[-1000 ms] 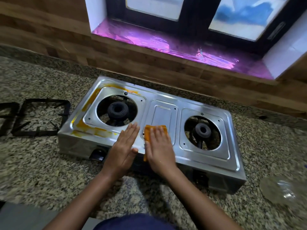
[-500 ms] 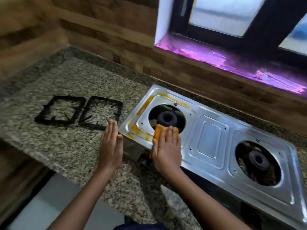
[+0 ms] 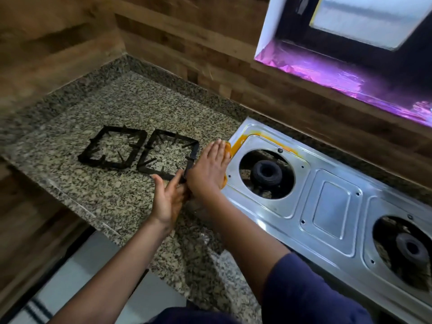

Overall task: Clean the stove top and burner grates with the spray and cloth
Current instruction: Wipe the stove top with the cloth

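A steel two-burner stove top (image 3: 332, 206) lies on the granite counter, with orange stains (image 3: 240, 141) along its far left corner and back edge. My right hand (image 3: 208, 169) lies flat on an orange cloth (image 3: 228, 148) and presses it against the stove's left edge; most of the cloth is hidden under the palm. My left hand (image 3: 168, 197) rests open on the counter beside the stove's left end, fingers straight, next to the nearer grate. Two black burner grates (image 3: 140, 149) lie side by side on the counter to the left. No spray bottle is in view.
The granite counter (image 3: 105, 188) ends in a front edge at lower left. A wood-panelled wall runs behind, with a window sill lit purple (image 3: 339, 76) at upper right. The left burner (image 3: 266, 173) and right burner (image 3: 411, 247) sit uncovered in their openings.
My right hand has slid the cloth from the stove's middle to its left edge. My left hand has left the stove top and come down onto the counter. The view has swung left.
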Demonstrator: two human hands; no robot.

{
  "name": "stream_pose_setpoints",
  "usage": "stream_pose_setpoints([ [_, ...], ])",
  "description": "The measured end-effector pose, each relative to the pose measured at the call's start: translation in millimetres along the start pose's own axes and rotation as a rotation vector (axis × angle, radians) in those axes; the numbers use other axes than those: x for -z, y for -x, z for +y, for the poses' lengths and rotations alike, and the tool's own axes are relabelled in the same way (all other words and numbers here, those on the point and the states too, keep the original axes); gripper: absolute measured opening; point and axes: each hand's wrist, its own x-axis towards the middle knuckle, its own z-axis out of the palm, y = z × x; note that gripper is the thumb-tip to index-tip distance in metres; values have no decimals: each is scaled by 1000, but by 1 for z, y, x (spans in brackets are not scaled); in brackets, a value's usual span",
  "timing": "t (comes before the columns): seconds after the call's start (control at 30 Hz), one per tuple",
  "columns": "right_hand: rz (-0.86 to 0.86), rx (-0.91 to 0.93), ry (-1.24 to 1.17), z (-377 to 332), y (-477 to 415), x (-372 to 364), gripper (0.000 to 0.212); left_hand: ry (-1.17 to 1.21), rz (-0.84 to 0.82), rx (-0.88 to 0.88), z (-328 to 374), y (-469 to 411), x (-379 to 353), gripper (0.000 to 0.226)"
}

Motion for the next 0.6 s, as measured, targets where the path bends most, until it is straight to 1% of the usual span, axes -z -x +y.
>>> stream_pose_setpoints([
  [0.1, 61, 68, -28, 17, -26, 8, 71, 40, -45, 21, 1, 2, 2, 88],
  [0.17, 75, 123, -55, 36, -41, 15, 65, 32, -46, 7, 1, 1, 2, 89],
  [0.3, 15, 147, 3, 72, -56, 26, 66, -35, -30, -46, 6, -4, 1, 97],
  [0.37, -3, 185, 36, 79, -40, 24, 67, -45, -46, -77, 9, -7, 0, 98],
  [0.53, 20, 390, 48, 73, 41, 13, 76, -52, -55, -128, 19, -22, -11, 96],
  [0.6, 23, 425, 39, 72, 50, 11, 76, -51, -51, -149, 23, -28, -20, 93],
])
